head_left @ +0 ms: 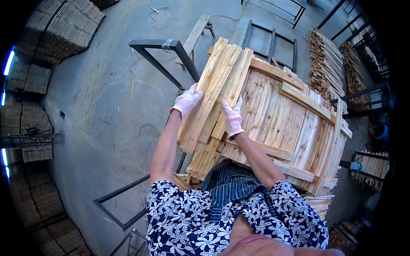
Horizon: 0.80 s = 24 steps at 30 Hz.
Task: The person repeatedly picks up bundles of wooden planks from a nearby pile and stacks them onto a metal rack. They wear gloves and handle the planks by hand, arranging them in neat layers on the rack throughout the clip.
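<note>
A grey concrete floor (106,111), littered with splinters, is seen from the head camera. Stacks of flat bundled material (64,30) are piled along the left edge, and heaps of thin wooden strips (326,59) are stored at the upper right beside dark metal racks (363,91). A black metal frame (164,53) is set just left of the work, and a wooden bench (197,30) is seen beyond it.

At the centre a wooden pallet-like panel (290,123) of pale boards with cross battens is laid tilted on a stack of similar pieces. On its left part a bundle of long wooden slats (218,89) is held, slanting from lower left to upper right.

The left hand (185,101), in a white knitted glove, is placed on the left edge of the bundle; its fingers are curled around that edge and clamped on the slats. The right hand (233,118), gloved likewise, is laid on the right side of the bundle, fingers together and pressed flat upon the wood, the thumb hidden. Both forearms are extended from short floral sleeves (179,213) at the lower edge.
</note>
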Tool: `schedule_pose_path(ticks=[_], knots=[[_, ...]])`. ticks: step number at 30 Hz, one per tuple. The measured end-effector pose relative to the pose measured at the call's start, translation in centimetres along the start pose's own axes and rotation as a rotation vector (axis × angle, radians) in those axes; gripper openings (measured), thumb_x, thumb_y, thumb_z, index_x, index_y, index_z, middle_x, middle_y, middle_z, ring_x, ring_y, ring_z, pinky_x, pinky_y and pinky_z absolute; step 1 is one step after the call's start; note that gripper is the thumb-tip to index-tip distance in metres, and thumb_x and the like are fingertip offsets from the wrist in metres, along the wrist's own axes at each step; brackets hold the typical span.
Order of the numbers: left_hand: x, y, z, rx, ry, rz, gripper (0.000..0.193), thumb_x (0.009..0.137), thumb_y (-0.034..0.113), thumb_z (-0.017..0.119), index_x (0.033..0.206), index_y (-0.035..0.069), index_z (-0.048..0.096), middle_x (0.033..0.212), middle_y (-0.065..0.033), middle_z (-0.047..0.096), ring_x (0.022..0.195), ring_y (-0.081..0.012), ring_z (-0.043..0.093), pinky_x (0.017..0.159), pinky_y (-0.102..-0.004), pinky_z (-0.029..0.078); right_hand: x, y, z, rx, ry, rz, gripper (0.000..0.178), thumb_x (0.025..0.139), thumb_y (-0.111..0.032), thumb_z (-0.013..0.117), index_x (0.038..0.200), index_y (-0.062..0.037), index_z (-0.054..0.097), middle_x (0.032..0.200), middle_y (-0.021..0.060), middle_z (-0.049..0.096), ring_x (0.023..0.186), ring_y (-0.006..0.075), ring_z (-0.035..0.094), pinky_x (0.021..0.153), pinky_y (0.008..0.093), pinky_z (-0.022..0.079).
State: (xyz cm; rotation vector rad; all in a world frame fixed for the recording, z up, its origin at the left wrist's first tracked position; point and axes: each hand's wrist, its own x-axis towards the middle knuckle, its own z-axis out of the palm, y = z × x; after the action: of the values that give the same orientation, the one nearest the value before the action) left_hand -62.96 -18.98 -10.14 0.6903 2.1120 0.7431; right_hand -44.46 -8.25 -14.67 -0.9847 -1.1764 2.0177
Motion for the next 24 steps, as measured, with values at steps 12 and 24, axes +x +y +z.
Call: schedule_pose_path(ticks=[12, 24], knots=[[2.5, -4.6, 2.9, -0.015, 0.123, -0.001, 0.071, 0.103, 0.054, 0.048, 0.16, 0.015, 0.032, 0.154, -0.0217, 0.046, 0.143, -0.0359, 0.045, 0.117, -0.04, 0.034, 0.3, 1.0, -0.7, 0.007, -0.031, 0.036, 0.096, 0.096, -0.018, 0.072, 0.165, -0.0116, 0.004, 0.142, 0.0153, 0.054, 0.122, 0.026, 0.057, 0.104, 0.0347, 0.047], [-4.4, 5.3, 8.0, 0.759, 0.481, 0.332, 0.049, 0.094, 0.031, 0.067, 0.138, 0.012, 0.058, 0.115, -0.0211, 0.063, 0.104, -0.0396, 0.063, 0.085, -0.0516, 0.054, -2.9, -6.1, -12.0, -0.847, -0.234, -0.174, 0.073, 0.094, -0.035, 0.068, 0.154, -0.0044, 0.039, 0.141, 0.0281, 0.054, 0.125, 0.0433, 0.058, 0.106, 0.0443, 0.047]])
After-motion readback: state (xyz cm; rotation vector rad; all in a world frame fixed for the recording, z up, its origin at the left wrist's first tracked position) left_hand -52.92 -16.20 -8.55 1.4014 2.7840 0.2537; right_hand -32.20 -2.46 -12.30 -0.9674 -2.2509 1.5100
